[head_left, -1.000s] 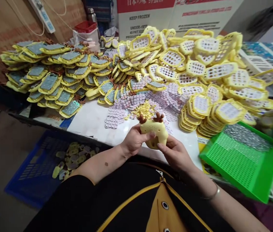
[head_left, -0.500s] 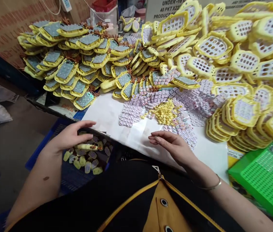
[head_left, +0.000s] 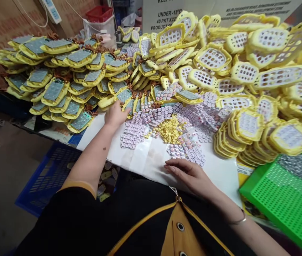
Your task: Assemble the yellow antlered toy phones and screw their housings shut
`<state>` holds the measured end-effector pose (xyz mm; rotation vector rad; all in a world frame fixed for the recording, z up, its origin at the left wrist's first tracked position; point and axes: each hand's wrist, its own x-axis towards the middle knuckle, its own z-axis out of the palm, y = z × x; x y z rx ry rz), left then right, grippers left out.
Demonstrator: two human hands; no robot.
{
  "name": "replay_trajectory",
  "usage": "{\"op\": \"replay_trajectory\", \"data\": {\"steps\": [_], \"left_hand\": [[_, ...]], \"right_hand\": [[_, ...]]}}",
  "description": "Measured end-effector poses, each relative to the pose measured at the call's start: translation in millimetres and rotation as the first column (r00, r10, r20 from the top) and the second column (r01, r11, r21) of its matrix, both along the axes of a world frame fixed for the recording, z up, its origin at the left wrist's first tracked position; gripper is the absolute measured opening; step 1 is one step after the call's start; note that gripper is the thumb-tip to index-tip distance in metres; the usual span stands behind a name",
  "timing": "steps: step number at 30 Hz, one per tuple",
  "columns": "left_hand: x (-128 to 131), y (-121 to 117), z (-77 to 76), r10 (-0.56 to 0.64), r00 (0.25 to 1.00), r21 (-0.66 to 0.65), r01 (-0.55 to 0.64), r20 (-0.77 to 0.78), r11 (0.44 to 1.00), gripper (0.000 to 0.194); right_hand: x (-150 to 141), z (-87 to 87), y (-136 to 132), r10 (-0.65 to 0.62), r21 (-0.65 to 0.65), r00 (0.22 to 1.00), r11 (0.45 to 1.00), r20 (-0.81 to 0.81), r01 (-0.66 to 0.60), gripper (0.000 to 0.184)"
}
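My left hand (head_left: 116,115) reaches forward to the near edge of a heap of yellow shells with grey circuit boards (head_left: 60,81). Its fingers curl onto one shell (head_left: 125,96) at that edge. My right hand (head_left: 187,174) lies flat and open on the white paper (head_left: 140,156), fingers pointing left and holding nothing. Between the hands lie pink-white keypad mats (head_left: 164,113) and a small heap of tiny yellow parts (head_left: 171,129).
Yellow perforated covers (head_left: 247,71) are piled at the right, with neat stacks (head_left: 247,128) in front. A green basket (head_left: 279,202) holds silvery parts (head_left: 300,165). A blue crate (head_left: 44,177) on the floor holds several yellow pieces (head_left: 105,177). A cardboard box (head_left: 193,10) stands behind.
A second ago both hands held a yellow antlered toy. My left hand then went out over the blue crate, and has now gone up to the shell heap. My right hand settled on the paper.
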<state>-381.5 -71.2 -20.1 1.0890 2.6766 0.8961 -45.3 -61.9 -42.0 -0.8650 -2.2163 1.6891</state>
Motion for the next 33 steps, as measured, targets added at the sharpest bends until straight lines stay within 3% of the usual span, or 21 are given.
{"op": "replay_trajectory", "data": {"steps": [3, 6, 11, 14, 16, 18, 20, 23, 26, 29, 31, 33], "left_hand": [[0.4, 9.4, -9.9, 0.007, 0.996, 0.113, -0.017, 0.089, 0.993, 0.035], [4.1, 13.1, -8.8, -0.004, 0.997, 0.122, -0.006, 0.081, 0.993, 0.023], [10.9, -0.4, 19.0, -0.017, 0.977, 0.031, 0.024, -0.211, 0.999, 0.031], [10.5, -14.1, 37.3, 0.008, 0.954, 0.107, 0.025, -0.299, 0.994, 0.033], [14.5, -22.1, 45.1, 0.061, 0.973, 0.275, 0.002, -0.223, 0.962, 0.031], [29.9, -28.3, 47.6, 0.034, 0.998, 0.473, -0.057, 0.057, 0.879, 0.028], [60.1, -33.4, 44.4, -0.138, 0.899, 0.571, -0.140, 0.415, 0.809, 0.030], [122.7, -41.1, 30.9, -0.340, 0.610, 0.534, -0.166, 0.716, 0.829, 0.042], [175.6, -47.6, 16.1, -0.409, 0.411, 0.479, -0.080, 0.815, 0.874, 0.046], [199.3, -45.6, 8.7, -0.510, 0.319, 0.525, 0.045, 0.799, 0.850, 0.047], [203.1, -39.5, 8.4, -0.538, 0.213, 0.529, 0.105, 0.815, 0.842, 0.048], [203.9, -32.6, 10.1, -0.490, 0.084, 0.479, 0.123, 0.868, 0.869, 0.048]], "right_hand": [[0.2, -3.5, 2.6, 0.021, 0.017, 0.999, 1.000, -0.024, -0.020, 0.033], [4.0, -5.3, 4.7, 0.039, 0.036, 0.998, 0.999, -0.048, -0.037, 0.032], [18.5, -9.8, 4.6, 0.008, -0.028, 0.996, 1.000, -0.090, -0.010, 0.034], [28.3, -11.2, 4.8, -0.013, -0.052, 0.995, 0.999, -0.098, 0.008, 0.035], [33.0, -10.1, 6.7, -0.021, -0.062, 0.994, 0.998, -0.106, 0.015, 0.036], [34.4, -7.0, 9.5, -0.040, -0.075, 0.992, 0.997, -0.121, 0.031, 0.037], [31.4, -2.4, 12.0, -0.048, -0.081, 0.989, 0.996, -0.143, 0.037, 0.036], [20.6, 3.8, 14.2, -0.082, -0.153, 0.970, 0.987, -0.228, 0.048, 0.040], [11.3, 5.2, 14.8, -0.215, -0.330, 0.908, 0.940, -0.360, 0.092, 0.054], [13.0, 4.7, 12.8, -0.318, -0.405, 0.852, 0.904, -0.416, 0.140, 0.051], [20.5, 7.4, 11.2, -0.285, -0.373, 0.863, 0.920, -0.418, 0.123, 0.049], [31.4, 14.2, 13.0, -0.137, -0.277, 0.918, 0.960, -0.371, 0.031, 0.047]]}}
